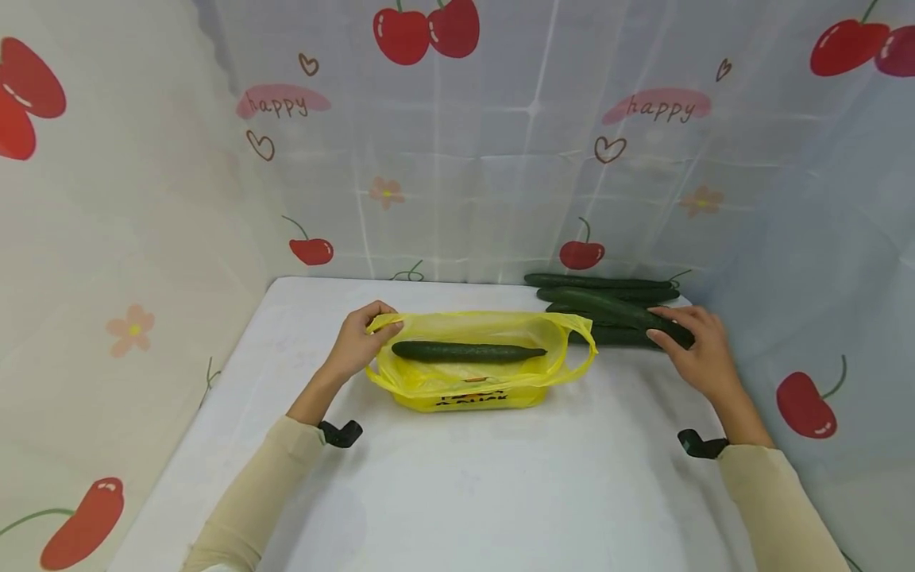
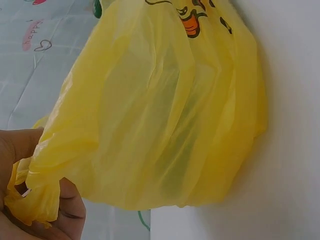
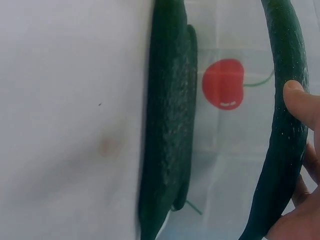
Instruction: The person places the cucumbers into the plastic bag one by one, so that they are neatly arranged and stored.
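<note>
White table (image 1: 457, 492), left hand (image 1: 357, 343) pinching bag (image 1: 472, 380), right hand (image 1: 700, 353) gripping cucumber (image 1: 613, 307), pile (image 1: 600, 282) seemingly part-hidden

The bag (image 1: 415, 400) sits on the table (image 1: 500, 492), one cucumber (image 1: 468, 352) inside, the left hand (image 1: 360, 342) at the bag's left end. More cucumbers (image 1: 618, 337) lie to its right, partly behind, with the right hand (image 1: 704, 353) and a held cucumber (image 1: 608, 305) above them. Behind hangs the curtain (image 1: 493, 183).

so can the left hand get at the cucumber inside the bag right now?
Probably not without letting go: the left hand grips the yellow bag. Otherwise the bag gapes open, leaving the cucumber inside exposed.
</note>
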Demonstrator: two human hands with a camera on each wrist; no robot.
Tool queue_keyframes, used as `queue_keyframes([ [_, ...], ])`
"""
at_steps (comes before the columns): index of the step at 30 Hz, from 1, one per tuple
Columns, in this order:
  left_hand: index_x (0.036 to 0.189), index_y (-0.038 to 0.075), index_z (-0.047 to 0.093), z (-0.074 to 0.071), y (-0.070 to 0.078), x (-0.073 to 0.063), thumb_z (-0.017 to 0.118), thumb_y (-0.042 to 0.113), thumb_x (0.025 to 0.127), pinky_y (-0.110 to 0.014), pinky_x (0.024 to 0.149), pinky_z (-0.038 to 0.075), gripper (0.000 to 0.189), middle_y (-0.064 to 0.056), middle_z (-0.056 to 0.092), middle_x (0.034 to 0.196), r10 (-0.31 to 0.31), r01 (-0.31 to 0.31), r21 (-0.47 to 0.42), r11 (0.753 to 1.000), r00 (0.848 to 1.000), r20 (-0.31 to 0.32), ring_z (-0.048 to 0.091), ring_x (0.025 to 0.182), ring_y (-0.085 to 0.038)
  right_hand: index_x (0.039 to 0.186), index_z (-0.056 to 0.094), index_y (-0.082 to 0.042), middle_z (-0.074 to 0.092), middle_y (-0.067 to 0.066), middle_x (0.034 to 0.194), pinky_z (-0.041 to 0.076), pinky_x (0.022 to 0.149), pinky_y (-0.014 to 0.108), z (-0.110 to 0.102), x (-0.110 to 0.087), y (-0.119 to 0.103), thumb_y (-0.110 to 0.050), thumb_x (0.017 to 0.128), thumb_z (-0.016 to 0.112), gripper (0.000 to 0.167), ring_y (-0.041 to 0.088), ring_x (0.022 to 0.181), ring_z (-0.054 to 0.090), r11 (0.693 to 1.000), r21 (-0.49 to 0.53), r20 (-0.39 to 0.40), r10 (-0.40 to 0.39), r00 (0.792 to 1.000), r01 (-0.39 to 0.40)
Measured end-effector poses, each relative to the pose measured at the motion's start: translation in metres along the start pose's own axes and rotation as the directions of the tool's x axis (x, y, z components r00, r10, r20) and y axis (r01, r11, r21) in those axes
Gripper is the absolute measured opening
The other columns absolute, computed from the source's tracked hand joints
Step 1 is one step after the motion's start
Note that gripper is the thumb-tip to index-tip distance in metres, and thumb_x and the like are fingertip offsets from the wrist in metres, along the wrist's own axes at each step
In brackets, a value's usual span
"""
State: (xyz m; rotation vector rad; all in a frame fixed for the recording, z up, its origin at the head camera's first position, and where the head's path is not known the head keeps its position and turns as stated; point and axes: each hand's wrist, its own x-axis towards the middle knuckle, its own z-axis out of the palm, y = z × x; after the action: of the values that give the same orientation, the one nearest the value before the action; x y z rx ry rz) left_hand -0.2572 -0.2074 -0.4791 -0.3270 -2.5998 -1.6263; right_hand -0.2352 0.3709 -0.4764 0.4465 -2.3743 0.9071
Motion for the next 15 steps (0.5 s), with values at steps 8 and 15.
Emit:
queue_keyframes([
  [8,0.112,0.013,0.069,0.0,-0.001,-0.001,0.071,0.028,0.105,-0.027,0.076,0.053,0.017,-0.009,0.069,0.109,-0.014,0.014,0.001,1.0,1.0,-0.004,0.059,0.09,-0.025,0.13,0.076,-0.007,0.065,0.024,0.12,0.03,0.095,0.046,0.004,0.014,-0.026,0.0,0.086,0.086,0.045,0.03,0.108,0.05,0.997,-0.028,0.018,-0.065,0.998,0.066],
  [15,0.113,0.013,0.069,0.0,-0.001,-0.002,0.071,0.029,0.105,-0.025,0.072,0.052,0.017,-0.009,0.068,0.107,-0.012,0.012,0.007,1.0,1.0,-0.007,0.059,0.086,-0.024,0.13,0.076,-0.007,0.065,0.023,0.118,0.03,0.088,0.046,0.013,0.025,-0.055,0.002,0.083,0.087,0.049,0.035,0.104,0.046,0.99,-0.027,0.036,-0.139,0.99,0.14],
])
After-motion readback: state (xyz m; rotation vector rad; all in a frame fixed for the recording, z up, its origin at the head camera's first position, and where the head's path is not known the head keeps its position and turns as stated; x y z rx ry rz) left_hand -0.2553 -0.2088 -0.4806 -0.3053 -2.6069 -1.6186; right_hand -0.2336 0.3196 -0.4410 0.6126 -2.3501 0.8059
